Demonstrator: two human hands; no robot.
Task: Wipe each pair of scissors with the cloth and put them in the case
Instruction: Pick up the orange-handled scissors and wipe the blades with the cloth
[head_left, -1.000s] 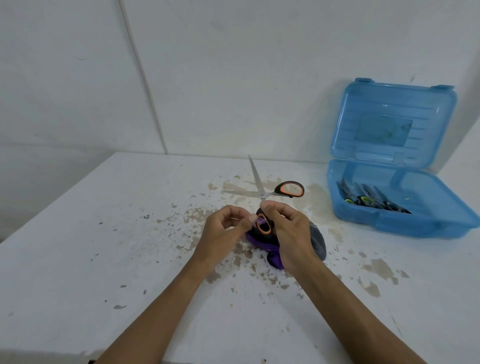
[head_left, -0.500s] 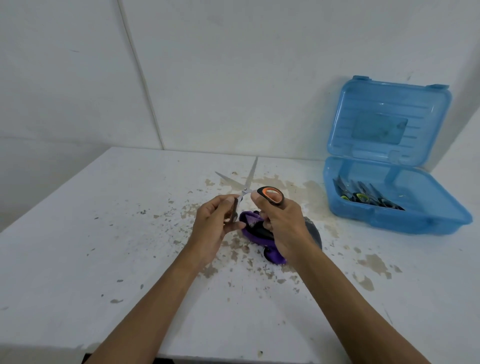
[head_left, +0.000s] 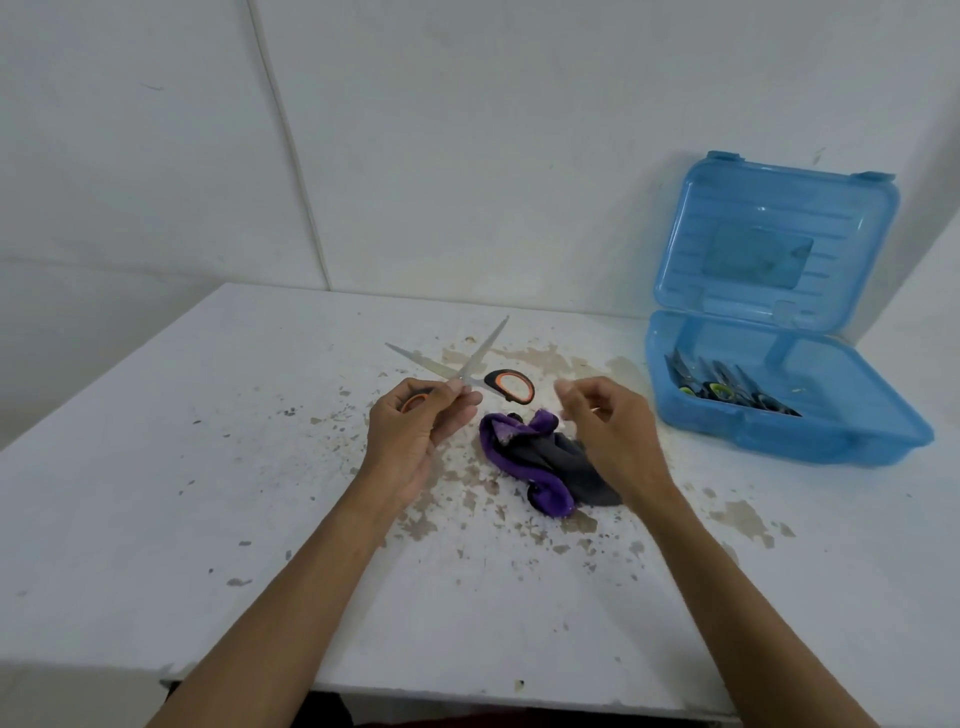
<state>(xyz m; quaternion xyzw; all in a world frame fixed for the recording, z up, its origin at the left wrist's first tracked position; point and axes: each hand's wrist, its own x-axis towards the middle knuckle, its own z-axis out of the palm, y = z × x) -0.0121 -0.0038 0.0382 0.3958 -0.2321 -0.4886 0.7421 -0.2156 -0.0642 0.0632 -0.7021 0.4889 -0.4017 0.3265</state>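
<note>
While the left hand (head_left: 410, 436) pinches the spread scissors (head_left: 477, 358), the right hand (head_left: 610, 431) hangs loose — empty. The cloth (head_left: 540, 462) lies beneath it.

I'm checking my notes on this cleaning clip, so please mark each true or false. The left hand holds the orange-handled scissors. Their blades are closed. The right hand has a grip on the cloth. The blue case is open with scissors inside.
1. The left hand holds the orange-handled scissors: true.
2. Their blades are closed: false, they are spread apart.
3. The right hand has a grip on the cloth: false, it holds nothing and the cloth lies on the table.
4. The blue case is open with stored scissors inside: true.
</note>
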